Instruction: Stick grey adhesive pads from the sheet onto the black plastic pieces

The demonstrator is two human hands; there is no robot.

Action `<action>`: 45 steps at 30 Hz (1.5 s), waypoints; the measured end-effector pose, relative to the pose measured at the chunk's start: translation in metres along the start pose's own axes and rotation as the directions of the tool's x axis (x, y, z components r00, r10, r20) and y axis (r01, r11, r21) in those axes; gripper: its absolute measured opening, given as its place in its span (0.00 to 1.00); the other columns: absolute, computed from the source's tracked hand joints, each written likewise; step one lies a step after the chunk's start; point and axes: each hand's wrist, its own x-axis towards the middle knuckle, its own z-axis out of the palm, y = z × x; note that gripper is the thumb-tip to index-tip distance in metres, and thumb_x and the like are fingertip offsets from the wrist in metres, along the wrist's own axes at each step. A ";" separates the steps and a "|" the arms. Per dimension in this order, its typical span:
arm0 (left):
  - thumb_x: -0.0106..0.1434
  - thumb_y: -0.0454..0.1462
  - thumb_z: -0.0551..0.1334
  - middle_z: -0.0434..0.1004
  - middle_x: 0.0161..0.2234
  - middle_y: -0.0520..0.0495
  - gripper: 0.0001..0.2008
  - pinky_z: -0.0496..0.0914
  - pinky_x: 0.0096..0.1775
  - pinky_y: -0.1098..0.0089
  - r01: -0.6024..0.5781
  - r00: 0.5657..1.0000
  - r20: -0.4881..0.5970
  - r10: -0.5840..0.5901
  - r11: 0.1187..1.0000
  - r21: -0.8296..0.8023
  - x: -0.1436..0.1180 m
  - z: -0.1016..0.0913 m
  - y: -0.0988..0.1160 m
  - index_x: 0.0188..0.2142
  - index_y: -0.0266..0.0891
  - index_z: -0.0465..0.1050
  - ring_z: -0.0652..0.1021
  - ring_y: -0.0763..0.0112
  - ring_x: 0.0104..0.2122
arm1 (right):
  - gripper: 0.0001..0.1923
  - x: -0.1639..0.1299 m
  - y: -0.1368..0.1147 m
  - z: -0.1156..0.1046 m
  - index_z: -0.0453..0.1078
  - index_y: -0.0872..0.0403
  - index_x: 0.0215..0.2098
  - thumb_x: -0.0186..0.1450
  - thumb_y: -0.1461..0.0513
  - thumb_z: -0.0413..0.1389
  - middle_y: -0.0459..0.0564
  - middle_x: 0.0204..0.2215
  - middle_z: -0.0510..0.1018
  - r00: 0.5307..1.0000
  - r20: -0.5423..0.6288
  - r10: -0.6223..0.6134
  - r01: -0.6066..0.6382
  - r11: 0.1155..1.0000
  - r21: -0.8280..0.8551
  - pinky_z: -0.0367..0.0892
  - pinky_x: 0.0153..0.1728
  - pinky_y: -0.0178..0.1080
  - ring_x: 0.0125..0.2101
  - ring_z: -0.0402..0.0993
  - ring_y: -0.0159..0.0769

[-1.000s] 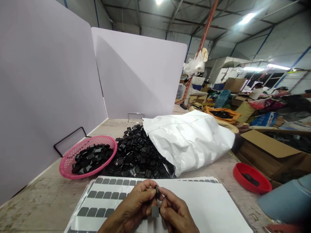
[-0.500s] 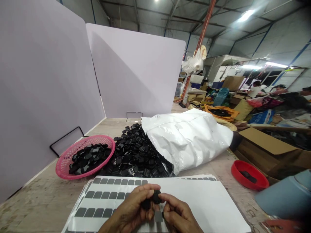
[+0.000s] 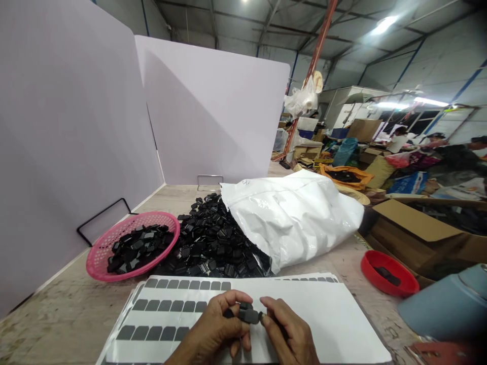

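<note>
Several small black plastic pieces (image 3: 245, 306) sit in my left hand (image 3: 218, 327), its thumb and fingers closed around them. A small grey sticker (image 3: 249, 317) lies against the front of these pieces. My right hand (image 3: 287, 329) comes in from the right, its fingertips at the sticker's right edge with a small dark bit there; its index finger is raised a little. Both hands are above the sticker sheets (image 3: 125, 345), which carry rows of grey rounded stickers on white backing. A plain white sheet (image 3: 335, 324) covers their right side.
Behind the sheets lies a heap of black pieces (image 3: 213, 238), spilling from a white plastic bag (image 3: 297, 218). A pink basket (image 3: 93, 261) of pieces stands left. At right are a red dish (image 3: 367, 266), a blue-grey cylinder (image 3: 441, 309) and a cardboard box (image 3: 414, 223). White panels (image 3: 213, 111) stand behind.
The grey sticker has moved up from below the black pieces and now lies against them. My right hand rose with it, and my left hand shifted slightly right.
</note>
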 end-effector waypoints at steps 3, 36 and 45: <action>0.40 0.29 0.62 0.78 0.28 0.48 0.22 0.57 0.15 0.79 0.004 0.999 0.048 -0.004 1.000 0.007 0.001 -0.001 -0.003 0.39 0.35 0.69 0.74 0.75 0.17 | 0.12 0.002 0.003 0.002 0.66 0.53 0.48 0.70 0.66 0.45 0.49 0.31 0.73 0.989 0.072 -0.128 0.139 0.976 -0.170 0.66 0.32 0.34 0.31 0.73 0.35; 0.53 0.48 0.65 0.73 0.20 0.52 0.18 0.50 0.15 0.80 -0.196 0.903 -0.305 0.301 0.923 0.330 0.005 -0.046 0.026 0.34 0.36 0.70 0.64 0.81 0.13 | 0.11 0.005 0.005 0.001 0.63 0.51 0.38 0.67 0.69 0.41 0.46 0.30 0.70 0.958 0.288 -0.016 0.182 0.806 -0.563 0.62 0.28 0.36 0.27 0.72 0.35; 0.58 0.44 0.57 0.64 0.13 0.58 0.12 0.52 0.14 0.79 -0.115 0.946 -0.197 0.256 0.836 0.537 0.007 -0.038 0.000 0.34 0.38 0.68 0.60 0.80 0.11 | 0.11 0.011 -0.021 0.046 0.62 0.49 0.34 0.57 0.70 0.52 0.45 0.31 0.72 0.929 0.363 0.072 0.245 0.616 -0.748 0.57 0.24 0.39 0.28 0.73 0.40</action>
